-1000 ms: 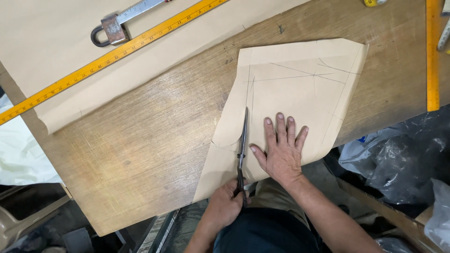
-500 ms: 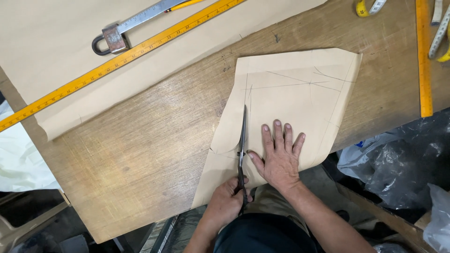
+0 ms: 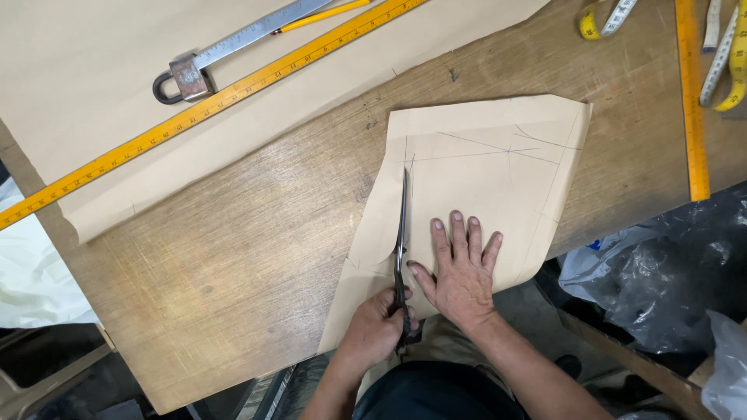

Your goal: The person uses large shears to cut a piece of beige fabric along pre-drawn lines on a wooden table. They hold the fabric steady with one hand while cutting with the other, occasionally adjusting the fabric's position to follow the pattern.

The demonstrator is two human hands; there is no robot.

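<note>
Left hand [image 3: 379, 330] grips scissors [image 3: 401, 233] seemingly halfway up the pattern paper [image 3: 498, 179], right hand [image 3: 461, 272] flat; twelve-o'clock half uncut.

A tailoring or pattern-cutting workshop. A worn wooden counter [image 3: 233, 257] carries brown pattern paper [image 3: 482, 179] with drawn lines, long yellow rulers [image 3: 210, 109], a yellow tape measure [image 3: 603, 19] at upper right, and scissors [image 3: 401, 233]

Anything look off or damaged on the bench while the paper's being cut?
Nothing damaged. The paper piece overhangs the table's near edge where the left hand works the scissors; the right hand presses it flat.
</note>
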